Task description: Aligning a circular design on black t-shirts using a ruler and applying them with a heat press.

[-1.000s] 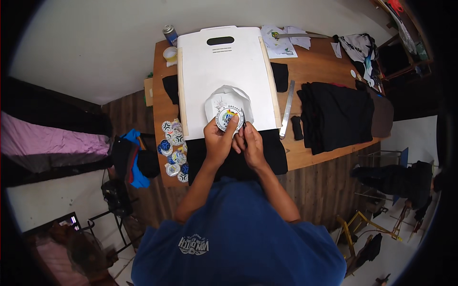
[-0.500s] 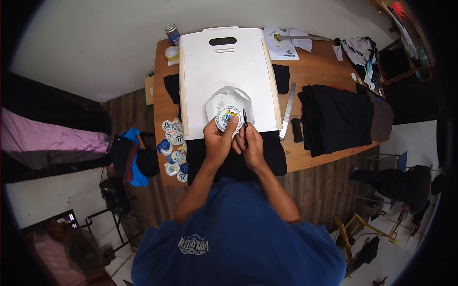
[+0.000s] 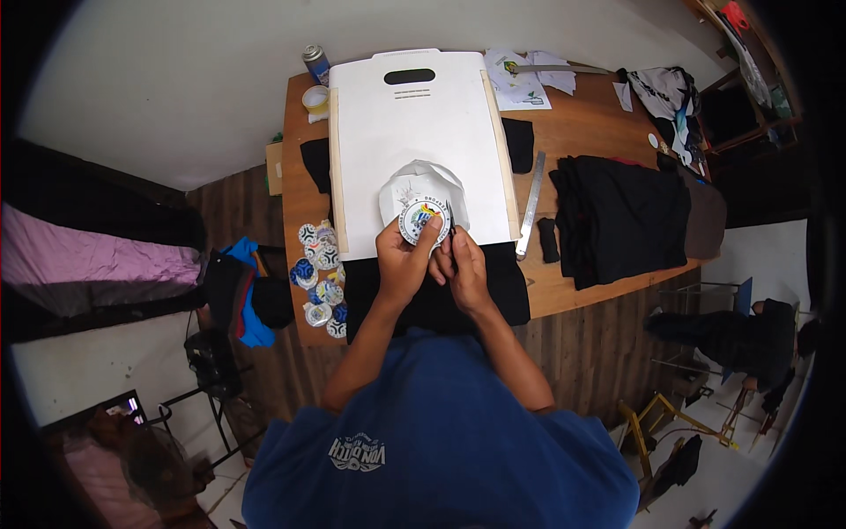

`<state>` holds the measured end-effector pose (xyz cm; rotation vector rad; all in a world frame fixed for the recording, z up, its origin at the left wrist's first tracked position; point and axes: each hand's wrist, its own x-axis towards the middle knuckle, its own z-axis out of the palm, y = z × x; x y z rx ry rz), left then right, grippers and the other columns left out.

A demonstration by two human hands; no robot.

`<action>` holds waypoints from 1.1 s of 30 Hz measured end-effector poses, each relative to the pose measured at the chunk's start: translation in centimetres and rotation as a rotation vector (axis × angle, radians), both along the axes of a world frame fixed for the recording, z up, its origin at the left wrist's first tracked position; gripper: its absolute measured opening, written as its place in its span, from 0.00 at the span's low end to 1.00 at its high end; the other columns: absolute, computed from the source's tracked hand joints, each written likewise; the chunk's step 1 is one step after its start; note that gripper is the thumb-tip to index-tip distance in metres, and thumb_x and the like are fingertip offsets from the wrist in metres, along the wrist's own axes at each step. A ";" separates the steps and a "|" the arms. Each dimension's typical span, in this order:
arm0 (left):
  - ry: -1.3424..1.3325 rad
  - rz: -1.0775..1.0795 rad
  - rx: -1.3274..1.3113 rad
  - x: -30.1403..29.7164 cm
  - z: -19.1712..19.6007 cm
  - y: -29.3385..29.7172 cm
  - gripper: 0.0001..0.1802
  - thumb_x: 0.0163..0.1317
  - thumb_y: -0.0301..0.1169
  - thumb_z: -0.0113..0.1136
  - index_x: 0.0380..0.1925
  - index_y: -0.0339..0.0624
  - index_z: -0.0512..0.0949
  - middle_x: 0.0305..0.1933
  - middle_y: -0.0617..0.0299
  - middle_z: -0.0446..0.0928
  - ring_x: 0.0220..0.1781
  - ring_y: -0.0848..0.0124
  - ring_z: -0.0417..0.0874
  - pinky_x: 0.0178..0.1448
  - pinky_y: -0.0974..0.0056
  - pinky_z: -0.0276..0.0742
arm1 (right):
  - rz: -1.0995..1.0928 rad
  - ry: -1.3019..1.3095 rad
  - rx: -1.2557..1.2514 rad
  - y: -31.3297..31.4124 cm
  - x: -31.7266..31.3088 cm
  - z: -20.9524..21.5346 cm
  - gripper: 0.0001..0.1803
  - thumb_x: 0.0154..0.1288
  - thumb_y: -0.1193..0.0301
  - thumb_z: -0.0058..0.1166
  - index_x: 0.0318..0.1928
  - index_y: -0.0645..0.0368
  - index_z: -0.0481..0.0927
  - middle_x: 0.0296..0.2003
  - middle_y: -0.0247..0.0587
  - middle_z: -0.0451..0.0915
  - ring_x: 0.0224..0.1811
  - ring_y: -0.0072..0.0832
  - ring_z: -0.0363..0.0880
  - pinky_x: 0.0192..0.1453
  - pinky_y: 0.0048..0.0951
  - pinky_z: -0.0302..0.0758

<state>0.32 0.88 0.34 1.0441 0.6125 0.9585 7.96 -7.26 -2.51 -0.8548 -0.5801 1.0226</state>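
Note:
A round white emblem with a coloured centre (image 3: 423,220) is pinched in my left hand (image 3: 404,263), the thumb lying over its lower right part. Around its far side curls a loose strip of whitish, translucent sheet (image 3: 425,167). My right hand (image 3: 467,266) is closed on small dark scissors (image 3: 450,217), whose blades point away from me along the emblem's right edge. Fingers partly cover the handles. Both hands are just above the near end of a white board (image 3: 414,132) with a dark slot near its far edge. Black cloth (image 3: 441,300) lies under the board's near end.
Several round emblems (image 3: 319,280) lie at the table's left edge. A spray can (image 3: 315,63) and a tape roll (image 3: 316,99) stand far left. Right of the board are a metal ruler (image 3: 531,207) and folded black garments (image 3: 621,220). Another person (image 3: 749,344) is at far right.
The scissor blades have shifted slightly left, toward the emblem's edge. Both hands stay in nearly the same place, and the emblem is still held.

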 end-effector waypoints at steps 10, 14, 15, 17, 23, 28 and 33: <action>0.076 -0.064 -0.021 -0.3 -0.2 0.3 0.09 0.75 0.26 0.64 0.47 0.30 0.83 0.39 0.60 0.86 0.37 0.77 0.85 0.40 0.70 0.82 | -0.124 -0.060 0.040 0.5 0.6 0.2 0.22 0.89 0.55 0.33 0.45 0.59 0.71 0.21 0.28 0.61 0.21 0.19 0.58 0.29 0.21 0.64; -0.056 -0.230 0.023 -1.1 -0.4 0.7 0.11 0.75 0.26 0.63 0.50 0.28 0.82 0.40 0.59 0.86 0.39 0.76 0.86 0.45 0.68 0.84 | -0.180 0.003 -0.061 1.1 1.2 0.8 0.18 0.88 0.59 0.40 0.53 0.62 0.74 0.25 0.27 0.67 0.24 0.18 0.62 0.33 0.20 0.66; -0.048 -0.227 0.036 -1.2 -0.5 0.7 0.11 0.76 0.26 0.62 0.50 0.28 0.82 0.41 0.59 0.86 0.40 0.76 0.86 0.46 0.69 0.83 | -0.198 -0.037 -0.132 1.0 1.2 1.0 0.15 0.86 0.61 0.45 0.54 0.62 0.75 0.26 0.27 0.68 0.25 0.16 0.63 0.33 0.20 0.65; -0.040 -0.228 0.048 -1.2 -0.7 0.6 0.11 0.76 0.26 0.62 0.51 0.28 0.82 0.43 0.59 0.86 0.42 0.76 0.86 0.47 0.69 0.83 | -0.233 -0.064 -0.267 1.0 1.2 1.0 0.11 0.83 0.65 0.52 0.53 0.61 0.76 0.28 0.27 0.71 0.26 0.14 0.65 0.32 0.19 0.65; -0.018 -0.015 0.062 -0.6 -1.1 0.4 0.12 0.76 0.27 0.62 0.51 0.27 0.82 0.46 0.58 0.86 0.47 0.76 0.85 0.50 0.70 0.82 | -0.234 -0.243 -0.317 0.7 0.6 0.5 0.09 0.81 0.65 0.54 0.48 0.59 0.75 0.28 0.27 0.71 0.28 0.15 0.67 0.33 0.22 0.67; 0.027 -0.073 -0.072 -1.3 -0.4 0.1 0.11 0.76 0.27 0.63 0.49 0.28 0.83 0.43 0.57 0.86 0.44 0.76 0.85 0.47 0.71 0.82 | -0.058 0.050 -0.055 0.4 0.5 0.4 0.18 0.86 0.56 0.39 0.50 0.59 0.71 0.26 0.27 0.62 0.26 0.19 0.61 0.34 0.25 0.66; -0.015 0.040 0.056 -1.0 -0.5 0.4 0.10 0.76 0.27 0.63 0.47 0.28 0.83 0.42 0.58 0.87 0.41 0.77 0.85 0.44 0.71 0.81 | 0.018 -0.021 0.042 -0.2 -0.2 0.5 0.22 0.89 0.55 0.31 0.49 0.60 0.71 0.23 0.29 0.61 0.24 0.20 0.60 0.33 0.25 0.67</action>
